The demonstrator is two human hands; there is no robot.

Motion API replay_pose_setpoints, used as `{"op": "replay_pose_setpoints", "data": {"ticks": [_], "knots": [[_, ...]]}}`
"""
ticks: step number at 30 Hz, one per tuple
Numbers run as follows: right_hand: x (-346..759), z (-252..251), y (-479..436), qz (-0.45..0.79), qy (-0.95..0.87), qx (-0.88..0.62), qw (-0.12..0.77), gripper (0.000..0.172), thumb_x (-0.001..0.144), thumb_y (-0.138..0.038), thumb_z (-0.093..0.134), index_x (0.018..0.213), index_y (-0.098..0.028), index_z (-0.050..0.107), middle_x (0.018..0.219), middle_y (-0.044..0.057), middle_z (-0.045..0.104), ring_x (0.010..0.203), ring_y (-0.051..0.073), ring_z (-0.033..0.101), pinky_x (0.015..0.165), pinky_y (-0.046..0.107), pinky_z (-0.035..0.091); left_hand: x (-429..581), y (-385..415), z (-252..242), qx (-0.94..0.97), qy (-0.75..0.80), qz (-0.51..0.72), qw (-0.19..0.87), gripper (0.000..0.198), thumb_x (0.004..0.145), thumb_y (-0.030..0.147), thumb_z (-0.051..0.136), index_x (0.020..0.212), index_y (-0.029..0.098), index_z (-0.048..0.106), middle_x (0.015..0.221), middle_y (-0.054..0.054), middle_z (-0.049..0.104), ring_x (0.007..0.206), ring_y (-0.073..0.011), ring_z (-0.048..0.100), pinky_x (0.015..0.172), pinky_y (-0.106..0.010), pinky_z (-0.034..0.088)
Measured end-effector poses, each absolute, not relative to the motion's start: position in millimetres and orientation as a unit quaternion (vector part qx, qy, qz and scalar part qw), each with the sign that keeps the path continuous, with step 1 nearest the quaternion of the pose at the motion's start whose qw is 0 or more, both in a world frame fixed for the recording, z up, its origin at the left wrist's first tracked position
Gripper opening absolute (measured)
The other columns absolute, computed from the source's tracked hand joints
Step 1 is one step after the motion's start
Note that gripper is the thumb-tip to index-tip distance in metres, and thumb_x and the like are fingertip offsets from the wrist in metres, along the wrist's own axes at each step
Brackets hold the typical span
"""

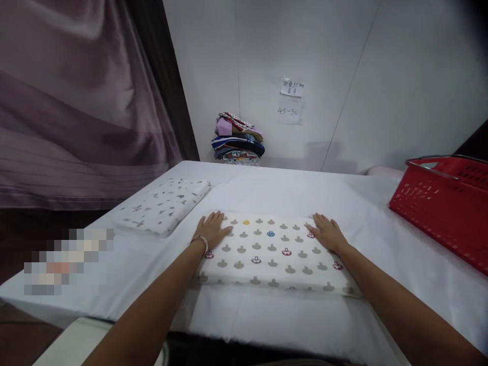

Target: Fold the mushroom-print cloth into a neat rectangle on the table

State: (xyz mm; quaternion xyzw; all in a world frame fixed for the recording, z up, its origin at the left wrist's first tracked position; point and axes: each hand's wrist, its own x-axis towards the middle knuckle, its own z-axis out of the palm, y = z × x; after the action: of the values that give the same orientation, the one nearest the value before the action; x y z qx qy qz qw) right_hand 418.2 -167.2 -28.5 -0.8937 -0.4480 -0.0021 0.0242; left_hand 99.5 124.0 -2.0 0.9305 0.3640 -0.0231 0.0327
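Note:
In front of me lies a folded white cloth (272, 249) printed with grey, red, blue and yellow pacifier-like shapes. My left hand (212, 231) rests flat on its far left corner, fingers spread, a bracelet round the wrist. Opposite it, my right hand (327, 233) presses flat on the far right corner, also with fingers apart. Neither hand grips anything. To the left of my left hand, a second folded white cloth (168, 203) with small grey prints lies by itself.
A white-covered table (290, 188) carries the cloths. At its right stands a red plastic basket (446, 208) with a metal handle. Behind the far edge rises a stack of folded fabrics (238, 140). A pinkish curtain (76, 101) hangs at left. Paper notes (290, 101) are on the wall.

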Motion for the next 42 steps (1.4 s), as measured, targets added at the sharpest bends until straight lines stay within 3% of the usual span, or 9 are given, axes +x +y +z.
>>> {"op": "replay_pose_setpoints", "data": {"ticks": [8, 14, 22, 28, 32, 35, 42], "knots": [[417.8, -23.6, -163.2, 0.011, -0.44, -0.898, 0.026, 0.064, 0.089, -0.054, 0.02, 0.142, -0.018, 0.027, 0.148, 0.005, 0.027, 0.136, 0.02, 0.021, 0.11, 0.045, 0.017, 101.5, 124.2, -2.3, 0.93, 0.365, -0.016, 0.039, 0.072, 0.085, 0.062, 0.024, 0.143, 0.019, 0.024, 0.15, -0.005, 0.02, 0.139, -0.0225, 0.013, 0.111, -0.046, 0.011], [403.8, -14.6, -181.1, -0.02, -0.455, -0.889, 0.046, 0.066, 0.089, -0.055, 0.02, 0.143, -0.017, 0.024, 0.15, 0.009, 0.02, 0.138, 0.023, 0.013, 0.109, 0.047, 0.018, 93.7, 119.4, 12.8, 0.921, 0.383, -0.014, 0.074, 0.068, 0.086, 0.06, 0.024, 0.142, 0.022, 0.025, 0.151, -0.006, 0.015, 0.139, -0.0225, 0.012, 0.11, -0.046, 0.013], [398.6, -23.3, -214.3, 0.029, -0.428, -0.903, 0.038, 0.063, 0.089, -0.053, 0.023, 0.141, -0.019, 0.028, 0.15, 0.007, 0.02, 0.138, 0.026, 0.015, 0.107, 0.054, 0.019, 56.3, 120.3, -1.3, 0.917, 0.392, -0.011, 0.075, 0.063, 0.087, 0.058, 0.025, 0.14, 0.025, 0.028, 0.152, -0.006, 0.012, 0.139, -0.0267, 0.011, 0.107, -0.055, 0.016], [375.2, 2.9, -211.9, 0.035, -0.444, -0.894, 0.047, 0.061, 0.092, -0.05, 0.022, 0.141, -0.014, 0.029, 0.15, 0.011, 0.021, 0.138, 0.028, 0.012, 0.109, 0.054, 0.014, 58.3, 107.9, 16.9, 0.927, 0.368, 0.007, 0.072, 0.058, 0.092, 0.049, 0.026, 0.138, 0.013, 0.032, 0.149, -0.013, 0.019, 0.137, -0.031, 0.014, 0.104, -0.058, 0.018], [325.1, 13.3, -216.7, 0.023, -0.548, -0.833, 0.065, 0.063, 0.092, -0.053, 0.023, 0.144, -0.019, 0.022, 0.152, 0.005, 0.011, 0.139, 0.023, 0.006, 0.112, 0.047, 0.004, 46.6, 66.7, 23.5, 0.955, 0.291, 0.029, 0.054, 0.063, 0.091, 0.054, 0.028, 0.14, 0.015, 0.03, 0.15, -0.01, 0.018, 0.137, -0.0293, 0.013, 0.109, -0.055, 0.011], [293.7, 6.9, -219.1, 0.052, -0.622, -0.779, 0.061, 0.062, 0.091, -0.056, 0.025, 0.144, -0.027, 0.02, 0.151, 0.001, 0.013, 0.139, 0.022, 0.009, 0.113, 0.047, 0.007, 35.6, 40.8, 14.0, 0.972, 0.231, 0.028, 0.042, 0.063, 0.089, 0.056, 0.03, 0.139, 0.018, 0.034, 0.149, -0.007, 0.023, 0.137, -0.0282, 0.018, 0.111, -0.051, 0.01], [284.5, -2.0, -222.2, 0.065, -0.623, -0.779, 0.042, 0.057, 0.09, -0.054, 0.032, 0.142, -0.03, 0.027, 0.15, -0.003, 0.015, 0.138, 0.021, 0.011, 0.114, 0.045, 0.008, 28.7, 39.5, 3.9, 0.968, 0.241, 0.031, 0.063, 0.06, 0.089, 0.057, 0.026, 0.138, 0.024, 0.035, 0.148, -0.004, 0.026, 0.137, -0.0253, 0.021, 0.112, -0.048, 0.013]]}}
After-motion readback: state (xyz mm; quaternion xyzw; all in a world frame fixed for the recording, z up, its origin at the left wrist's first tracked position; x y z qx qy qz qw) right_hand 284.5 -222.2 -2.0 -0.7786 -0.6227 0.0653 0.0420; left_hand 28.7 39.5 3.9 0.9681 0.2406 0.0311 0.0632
